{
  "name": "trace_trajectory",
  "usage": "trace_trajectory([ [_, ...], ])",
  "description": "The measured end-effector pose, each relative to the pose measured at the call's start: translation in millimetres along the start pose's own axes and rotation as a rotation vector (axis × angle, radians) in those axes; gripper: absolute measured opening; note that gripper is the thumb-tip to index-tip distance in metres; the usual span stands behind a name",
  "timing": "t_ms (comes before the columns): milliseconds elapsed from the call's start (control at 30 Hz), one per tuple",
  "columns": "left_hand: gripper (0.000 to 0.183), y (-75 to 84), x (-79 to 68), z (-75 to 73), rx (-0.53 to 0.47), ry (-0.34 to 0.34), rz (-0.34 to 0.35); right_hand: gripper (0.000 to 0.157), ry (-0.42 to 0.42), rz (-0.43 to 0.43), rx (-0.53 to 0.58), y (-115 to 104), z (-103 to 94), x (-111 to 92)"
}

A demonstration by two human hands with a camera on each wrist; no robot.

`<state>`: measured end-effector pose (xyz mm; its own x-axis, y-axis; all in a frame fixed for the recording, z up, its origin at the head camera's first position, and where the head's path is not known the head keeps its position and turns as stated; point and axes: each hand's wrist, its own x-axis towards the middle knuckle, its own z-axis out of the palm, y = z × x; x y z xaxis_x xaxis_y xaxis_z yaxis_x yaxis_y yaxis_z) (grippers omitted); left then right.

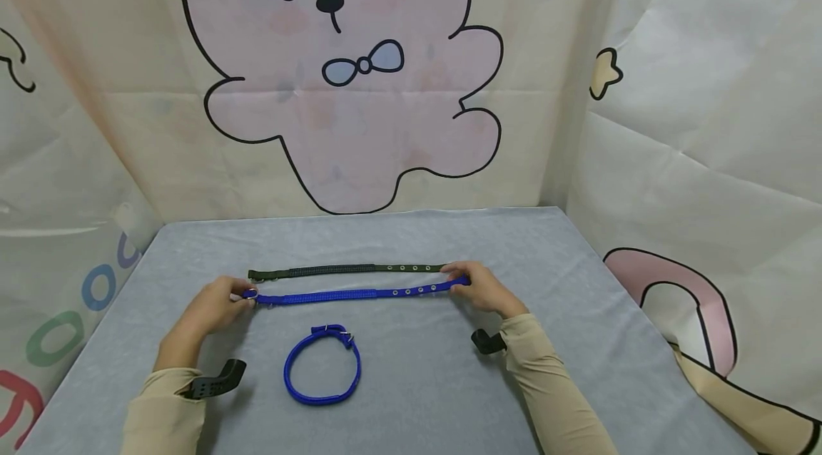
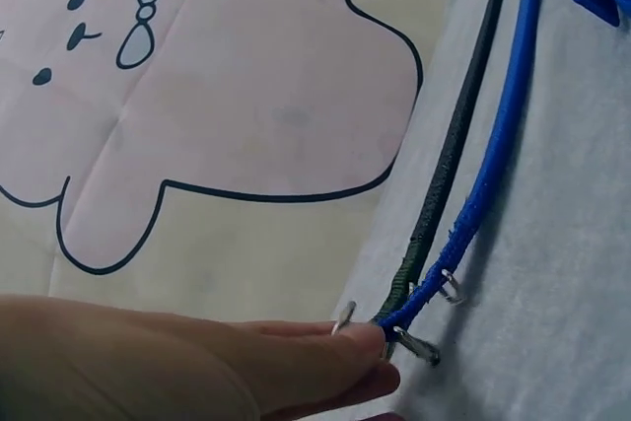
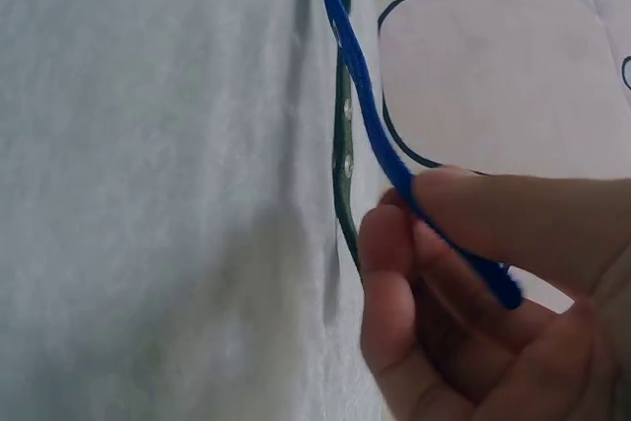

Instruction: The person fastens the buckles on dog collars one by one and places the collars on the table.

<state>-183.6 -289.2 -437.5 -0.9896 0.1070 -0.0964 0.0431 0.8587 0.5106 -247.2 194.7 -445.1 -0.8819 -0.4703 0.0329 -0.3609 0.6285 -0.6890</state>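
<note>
A straightened blue collar stretches between both hands in the head view. My left hand pinches its buckle end, where metal rings show in the left wrist view. Between thumb and fingers, my right hand pinches the other end, past the row of eyelets; its tip pokes out in the right wrist view. Just behind lies a dark green collar, also straight, its right end partly hidden by the right hand. Nearer the front, a second blue collar is buckled into a ring on the table.
Pale grey cloth covers the table. Behind it hangs a curtain with a cartoon bear, and printed sheets stand at both sides. A black wrist mount sits on the left forearm, another on the right.
</note>
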Motion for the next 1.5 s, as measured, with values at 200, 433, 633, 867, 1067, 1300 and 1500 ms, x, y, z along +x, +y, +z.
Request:
trace_trajectory([
  [200, 0.031, 5.3, -1.0, -2.1, -0.097, 0.044, 0.040, 0.038, 0.066, 0.012, 0.185, 2.4, -2.6, 0.8],
  [433, 0.038, 11.8, 1.2, -0.9, -0.138, 0.077, 0.009, 0.038, 0.097, 0.036, 0.389, 2.2, -2.1, 1.7],
  [633, 0.038, 18.9, 3.2, 1.5, -0.169, 0.149, 0.044, 0.035, 0.117, 0.029, 0.510, 1.8, -3.4, 2.3],
  [867, 0.037, 30.1, 1.5, 3.0, -0.209, 0.236, 0.070, 0.030, 0.121, 0.036, 0.524, 0.4, -7.4, 0.0],
  [1067, 0.028, 42.6, -0.5, 3.9, -0.252, 0.350, 0.106, 0.027, 0.117, 0.020, 0.513, -1.3, -9.3, 0.7],
  [1300, 0.018, 63.5, -1.0, 11.6, -0.388, 0.469, 0.222, 0.033, 0.157, 0.000, 0.502, -8.2, -12.6, -2.8],
  [1500, 0.010, 87.0, -1.6, 19.8, -0.535, 0.493, 0.338, 0.032, 0.181, -0.012, 0.477, -18.4, -16.8, -4.2],
])
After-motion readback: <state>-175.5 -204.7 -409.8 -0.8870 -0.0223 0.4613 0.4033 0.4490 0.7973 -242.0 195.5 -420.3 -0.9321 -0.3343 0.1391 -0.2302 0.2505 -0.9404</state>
